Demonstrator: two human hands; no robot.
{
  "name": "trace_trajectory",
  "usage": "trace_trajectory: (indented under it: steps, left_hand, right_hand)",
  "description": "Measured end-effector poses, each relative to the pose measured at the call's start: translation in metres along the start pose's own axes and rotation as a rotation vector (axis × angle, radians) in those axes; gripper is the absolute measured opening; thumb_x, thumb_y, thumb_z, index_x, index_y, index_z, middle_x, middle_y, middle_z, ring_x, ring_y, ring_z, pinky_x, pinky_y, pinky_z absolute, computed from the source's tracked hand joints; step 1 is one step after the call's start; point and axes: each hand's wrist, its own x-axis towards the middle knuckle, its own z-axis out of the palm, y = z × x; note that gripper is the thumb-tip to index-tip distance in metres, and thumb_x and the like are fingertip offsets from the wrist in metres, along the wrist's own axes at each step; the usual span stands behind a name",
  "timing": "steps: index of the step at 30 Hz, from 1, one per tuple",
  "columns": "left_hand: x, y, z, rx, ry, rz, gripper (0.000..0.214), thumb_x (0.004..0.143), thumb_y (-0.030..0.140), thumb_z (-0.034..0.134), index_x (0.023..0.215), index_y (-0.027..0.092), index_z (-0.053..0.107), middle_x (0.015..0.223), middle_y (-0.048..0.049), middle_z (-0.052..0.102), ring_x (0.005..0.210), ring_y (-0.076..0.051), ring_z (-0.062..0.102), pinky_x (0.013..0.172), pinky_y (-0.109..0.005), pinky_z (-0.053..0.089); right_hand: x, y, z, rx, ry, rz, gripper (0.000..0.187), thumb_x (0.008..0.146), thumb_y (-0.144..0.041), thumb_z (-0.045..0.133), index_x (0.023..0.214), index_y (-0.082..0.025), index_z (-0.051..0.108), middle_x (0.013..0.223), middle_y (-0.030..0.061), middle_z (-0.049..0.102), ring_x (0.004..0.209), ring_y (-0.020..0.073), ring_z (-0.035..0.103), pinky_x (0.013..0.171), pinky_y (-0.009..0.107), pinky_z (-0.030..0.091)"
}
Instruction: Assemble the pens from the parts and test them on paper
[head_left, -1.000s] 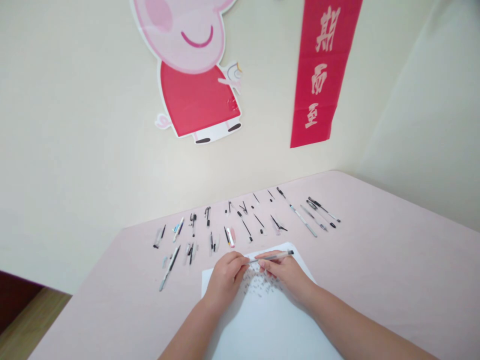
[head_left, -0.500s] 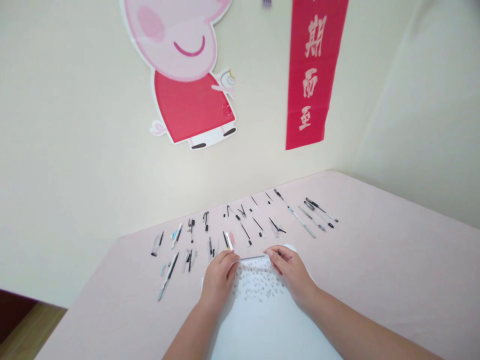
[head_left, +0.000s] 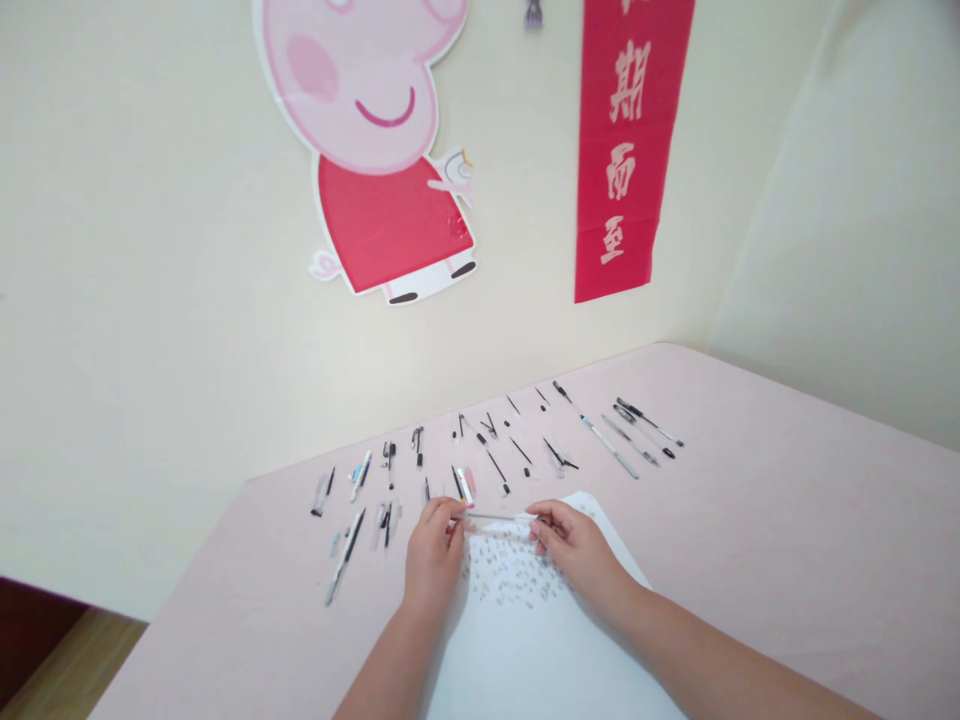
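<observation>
Holds the pen (head_left: 495, 517) level now, where a second ago it tilted up to the right with its dark end poking out past the right fingers. Spans the gap from hand to hand, thin and pale, lying across the view.

Pinches the pen's left end between thumb and fingertips of the left hand (head_left: 433, 552), the other fingers curled close together. Pinches the right end the same way with the right hand (head_left: 571, 545), knuckles up and fingers bunched. Cannot tell how much of the pen sits hidden inside either grip.

Keeps the pen just over the far edge of a white sheet (head_left: 540, 660), right above a patch of small dark scribbles (head_left: 510, 585). Cannot tell whether touching the sheet or held clear of it. Rests both forearms over the near part of the sheet.

Carries the sheet on a pale pink table (head_left: 787, 540). Shows, just beyond the hands, loose rows of short pen parts (head_left: 487, 450), some dark and some clear. Shows whole pens (head_left: 645, 425) side by side at the far right of those rows, well apart from the hands, and one long pen (head_left: 343, 560) to the left of the left hand.

Backs onto a cream wall (head_left: 150, 300) with a pink pig sticker (head_left: 382, 190) and a red banner (head_left: 626, 150) bearing pale characters.
</observation>
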Motion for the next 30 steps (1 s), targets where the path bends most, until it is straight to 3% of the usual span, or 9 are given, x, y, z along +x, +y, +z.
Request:
trace_trajectory:
  steps: [4,9,16,19,22,26,30]
  left_hand:
    - [0.0,-0.002,0.001,-0.008,0.016,-0.003,0.019,0.075,0.011,0.043,0.084,0.019,0.058,0.092,-0.0052,0.058,0.083,-0.017,0.057,0.066,-0.029,0.049]
    - [0.0,-0.001,0.001,-0.003,0.001,-0.011,0.018,0.075,0.013,0.044,0.085,0.018,0.059,0.09,-0.0046,0.058,0.074,-0.016,0.057,0.062,-0.028,0.048]
    - [0.0,-0.002,0.004,-0.031,0.126,-0.068,0.036,0.079,0.023,0.047,0.115,0.02,0.046,0.112,-0.0089,0.048,0.069,-0.012,0.056,0.058,-0.028,0.05]
    - [-0.002,-0.001,0.005,-0.032,0.122,-0.062,0.038,0.08,0.024,0.048,0.118,0.021,0.042,0.11,-0.0079,0.049,0.066,-0.011,0.055,0.058,-0.028,0.049]
    - [-0.003,0.001,0.005,-0.031,0.065,-0.069,0.038,0.082,0.024,0.045,0.119,0.022,0.04,0.107,-0.0058,0.052,0.064,-0.01,0.053,0.059,-0.027,0.048]
    - [-0.004,0.002,0.005,-0.022,-0.069,-0.035,0.035,0.085,0.026,0.041,0.119,0.021,0.04,0.096,-0.0036,0.057,0.06,-0.011,0.052,0.059,-0.027,0.046]
    - [-0.006,0.002,0.005,0.018,-0.196,0.013,0.032,0.086,0.025,0.037,0.118,0.02,0.043,0.089,-0.0027,0.059,0.061,-0.012,0.053,0.062,-0.028,0.045]
  right_hand:
    - [0.0,0.007,0.001,-0.101,-0.049,-0.017,0.017,0.074,-0.025,0.05,0.087,-0.017,0.057,0.065,0.0,0.059,0.055,0.0131,0.056,0.054,0.025,0.043]
    - [-0.003,0.006,-0.001,-0.256,-0.043,0.011,0.009,0.073,-0.019,0.049,0.077,-0.018,0.057,0.054,-0.0037,0.053,0.047,0.011,0.049,0.047,0.022,0.036]
    - [0.004,-0.006,-0.012,-0.262,0.064,-0.007,0.012,0.072,-0.023,0.049,0.073,-0.017,0.059,0.063,-0.0004,0.06,0.051,0.0113,0.05,0.049,0.022,0.035]
    - [0.017,-0.016,-0.031,-0.172,0.126,0.03,0.015,0.071,-0.029,0.05,0.075,-0.017,0.058,0.069,0.0014,0.062,0.051,0.0124,0.052,0.05,0.024,0.039]
    - [0.037,-0.026,-0.062,-0.258,0.268,-0.075,0.021,0.07,-0.037,0.053,0.075,-0.017,0.061,0.071,0.0031,0.064,0.061,0.0156,0.055,0.059,0.026,0.041]
    - [0.076,-0.031,-0.109,-0.565,0.485,-0.099,0.024,0.072,-0.036,0.051,0.073,-0.016,0.064,0.075,0.0059,0.066,0.066,0.0176,0.056,0.062,0.027,0.04]
    - [0.112,-0.032,-0.138,-0.856,0.619,0.076,0.026,0.078,-0.034,0.049,0.078,-0.016,0.068,0.08,0.0077,0.068,0.073,0.0192,0.06,0.058,0.026,0.038]
